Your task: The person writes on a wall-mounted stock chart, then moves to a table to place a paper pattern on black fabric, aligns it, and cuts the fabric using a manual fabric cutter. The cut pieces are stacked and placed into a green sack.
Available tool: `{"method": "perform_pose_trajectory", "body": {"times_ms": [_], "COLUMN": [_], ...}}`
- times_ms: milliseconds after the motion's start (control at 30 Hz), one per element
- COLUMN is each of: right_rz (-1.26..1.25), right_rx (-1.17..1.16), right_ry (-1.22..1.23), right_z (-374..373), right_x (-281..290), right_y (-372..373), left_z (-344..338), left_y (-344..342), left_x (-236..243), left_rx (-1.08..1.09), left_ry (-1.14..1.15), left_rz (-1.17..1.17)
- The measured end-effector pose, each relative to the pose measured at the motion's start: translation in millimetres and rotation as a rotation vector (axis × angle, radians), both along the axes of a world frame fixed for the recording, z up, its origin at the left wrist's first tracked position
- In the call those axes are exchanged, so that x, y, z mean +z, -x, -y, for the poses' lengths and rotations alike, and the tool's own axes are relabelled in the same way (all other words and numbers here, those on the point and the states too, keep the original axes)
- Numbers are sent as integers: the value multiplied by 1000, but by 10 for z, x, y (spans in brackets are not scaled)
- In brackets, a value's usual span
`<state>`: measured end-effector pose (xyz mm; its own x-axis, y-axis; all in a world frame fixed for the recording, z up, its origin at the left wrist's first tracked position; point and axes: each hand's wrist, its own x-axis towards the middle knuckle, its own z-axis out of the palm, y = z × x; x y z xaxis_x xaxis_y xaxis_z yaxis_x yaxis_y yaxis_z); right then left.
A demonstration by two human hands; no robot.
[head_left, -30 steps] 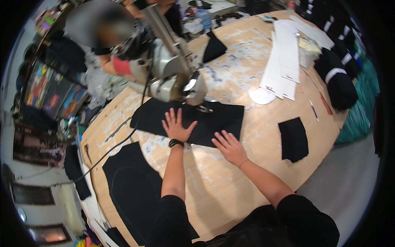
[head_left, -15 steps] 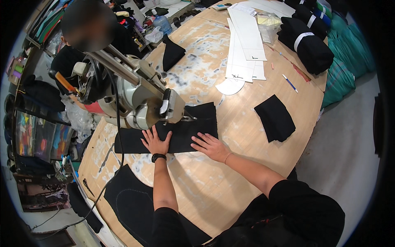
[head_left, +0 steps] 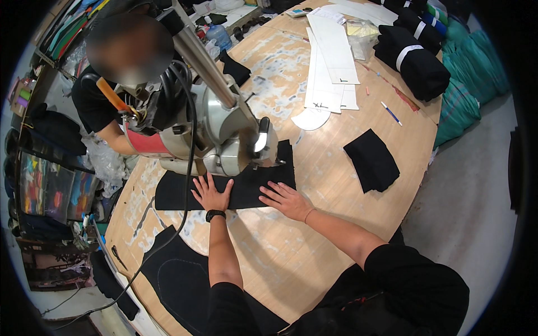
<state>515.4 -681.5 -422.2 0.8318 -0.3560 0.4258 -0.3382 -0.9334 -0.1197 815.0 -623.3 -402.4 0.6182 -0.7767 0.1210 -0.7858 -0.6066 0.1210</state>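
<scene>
A stack or piece of black fabric point(head_left: 246, 193) lies lengthwise on the wooden table. My left hand point(head_left: 212, 196), a dark band at its wrist, rests flat on the fabric's near side with fingers spread. To its right, my right hand point(head_left: 287, 201) lies open too, its fingers on the fabric's near edge. Neither hand grips anything. Just beyond my hands, a grey metal cloth-cutting machine point(head_left: 218, 131) stands over the fabric and hides part of its far side. Another person's arm point(head_left: 116, 138) is behind the machine.
A cable point(head_left: 192, 140) hangs from the machine past my left forearm. A larger black cloth piece point(head_left: 179, 280) lies at lower left, a folded one point(head_left: 372, 161) at right. White paper patterns point(head_left: 325, 84), a pen point(head_left: 392, 113) and tied black rolls point(head_left: 412, 61) occupy the far right.
The cutting machine has moved rightward along the fabric, toward its right end, and the other person's forearm now shows behind it. My hands stay in nearly the same place.
</scene>
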Motion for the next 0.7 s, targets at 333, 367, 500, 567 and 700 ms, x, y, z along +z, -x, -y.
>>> {"method": "perform_pose_trajectory", "body": {"times_ms": [333, 367, 500, 567, 700], "right_rz": [34, 39, 24, 0, -14], "right_rx": [9, 3, 15, 23, 21], "right_ry": [49, 60, 14, -23, -18], "right_z": [-3, -3, -8, -16, -17], "right_x": [9, 14, 42, 57, 72], "right_y": [-13, -11, -12, -5, 3], "left_z": [-7, -9, -4, -1, -10], "left_y": [2, 3, 9, 18, -8], "left_x": [28, 24, 32, 44, 46], "left_rx": [-8, -3, 0, 9, -10], "left_ry": [-2, -14, -15, -2, -66], "left_rz": [-29, -40, -10, -27, -50]}}
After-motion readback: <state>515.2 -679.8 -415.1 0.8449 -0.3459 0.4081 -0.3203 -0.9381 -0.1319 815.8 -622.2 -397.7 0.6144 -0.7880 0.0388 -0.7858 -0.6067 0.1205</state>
